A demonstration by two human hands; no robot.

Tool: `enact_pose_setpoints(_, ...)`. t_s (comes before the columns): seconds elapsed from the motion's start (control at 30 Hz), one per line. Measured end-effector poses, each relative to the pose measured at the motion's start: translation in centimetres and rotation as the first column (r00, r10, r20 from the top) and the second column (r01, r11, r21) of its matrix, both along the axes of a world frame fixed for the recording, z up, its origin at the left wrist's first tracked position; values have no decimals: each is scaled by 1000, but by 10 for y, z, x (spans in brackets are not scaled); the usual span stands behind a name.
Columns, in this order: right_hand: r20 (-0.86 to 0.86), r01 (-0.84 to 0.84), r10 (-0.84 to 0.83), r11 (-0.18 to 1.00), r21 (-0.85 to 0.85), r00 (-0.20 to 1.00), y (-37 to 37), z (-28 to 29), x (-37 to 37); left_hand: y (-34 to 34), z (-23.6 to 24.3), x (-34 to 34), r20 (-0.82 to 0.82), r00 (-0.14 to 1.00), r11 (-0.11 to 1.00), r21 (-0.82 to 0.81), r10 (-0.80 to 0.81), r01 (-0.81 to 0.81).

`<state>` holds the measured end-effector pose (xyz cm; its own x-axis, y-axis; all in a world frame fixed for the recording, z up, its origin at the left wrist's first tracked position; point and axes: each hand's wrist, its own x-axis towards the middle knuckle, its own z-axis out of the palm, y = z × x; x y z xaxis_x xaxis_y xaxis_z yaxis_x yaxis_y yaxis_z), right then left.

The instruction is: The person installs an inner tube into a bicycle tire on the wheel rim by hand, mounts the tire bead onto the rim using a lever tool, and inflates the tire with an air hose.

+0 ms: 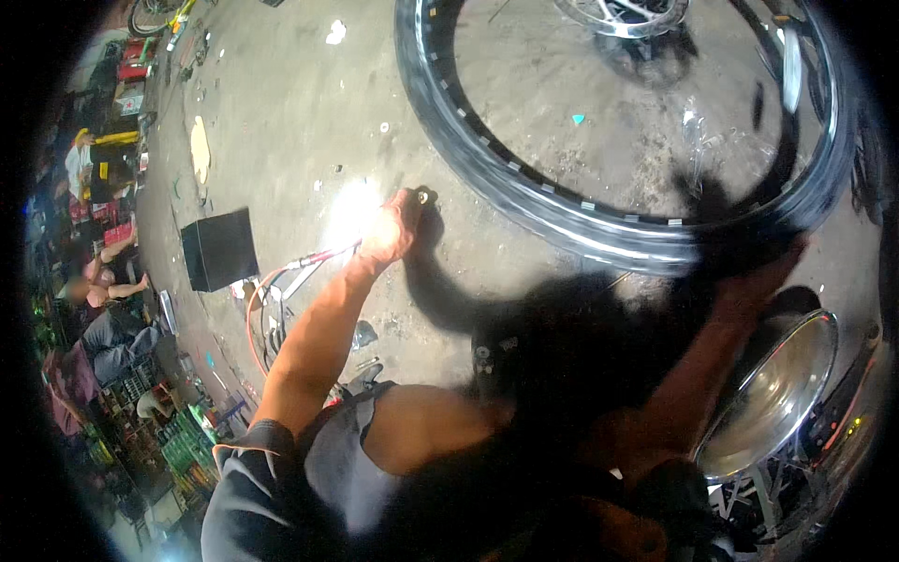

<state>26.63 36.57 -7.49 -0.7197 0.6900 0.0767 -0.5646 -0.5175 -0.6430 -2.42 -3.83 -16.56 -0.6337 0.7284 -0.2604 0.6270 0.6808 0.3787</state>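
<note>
My left hand (389,232) is closed around the end of an air hose, whose pinkish-red fitting (330,254) sticks out behind the fist. A small brass-coloured tip (423,198) shows beyond the fingers. To the right is a spoked wheel with a black tyre (599,234), slightly smeared by motion, with a brake disc (626,17) at its hub. In deep shadow, my right hand (763,272) grips the tyre's near right edge; some of its fingers are hidden.
An orange hose (251,323) runs toward my left forearm. Left of it stands a black box (219,249). A shiny metal bowl (773,403) lies at lower right. Seated people (117,328) and crates of bottles (187,440) line the far left. White glare covers the floor beside my left hand.
</note>
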Motion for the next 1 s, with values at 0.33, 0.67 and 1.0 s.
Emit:
enact_pose_setpoints(0.33, 644, 724, -505, 681, -110, 574, -131, -51, -49, 37, 16, 9, -18, 995, 963, -251, 99, -100)
enact_pose_setpoints(0.67, 761, 706, -480, 707, 41, 437, 29, 76, -39, 43, 20, 9, 25, 998, 993, -105, 56, -53)
enact_pose_setpoints(1.0, 504, 526, -303, 755, -391, 809, -112, -77, -36, 20, 8, 6, -67, 994, 996, -39, 83, -86)
